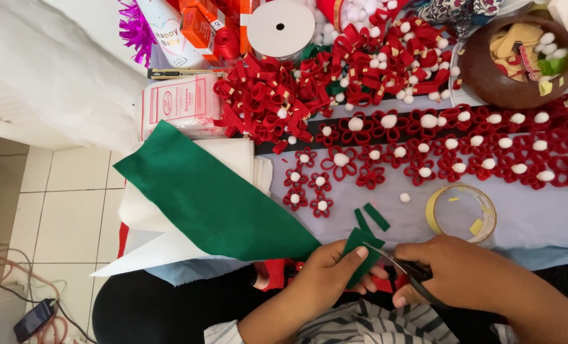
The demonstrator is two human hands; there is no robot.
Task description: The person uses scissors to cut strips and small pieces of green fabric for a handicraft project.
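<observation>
The left hand pinches a small green felt piece at the near table edge, while the right hand, fingers curled through scissors, bites into it. It looks like mid-cut on another strip; two finished green strips lie just beyond. The cut wants steady, straight closing.

We see 2 bare hands low in view, close together — our left hand has fingers curled and thumb on top, pinching. Our right hand is clenched, knuckles up — forearm running off lower right.
</observation>
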